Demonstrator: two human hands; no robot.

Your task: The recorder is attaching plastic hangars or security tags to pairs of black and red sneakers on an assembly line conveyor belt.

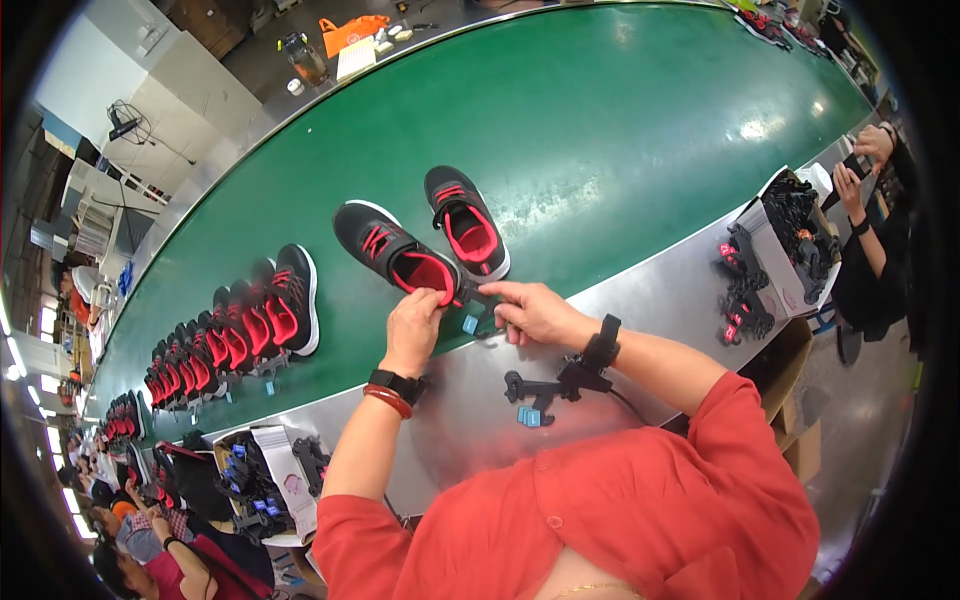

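Note:
A black sneaker with red laces and lining [378, 243] lies on the green belt, heel toward me. My left hand [412, 330] is closed on its heel collar, thumb and fingers pinched at the red lining. Beside that heel, my right hand [540, 314] holds a black plastic shoe hanger [476, 297] between thumb and stretched index finger. A small blue tag [470, 324] hangs below the hanger. The matching sneaker [462, 216] stands just to the right, touched by neither hand. Another black hanger [540, 388] with blue tags lies on the metal ledge near my right wrist.
Rows of black-and-red sneakers [292, 300] stand along the belt [640, 130] at left. Open boxes of hangers stand at left [283, 478] and right [775, 235]. Loose hangers [742, 285] lie on the ledge. Other people work at far right [868, 215] and lower left [190, 570].

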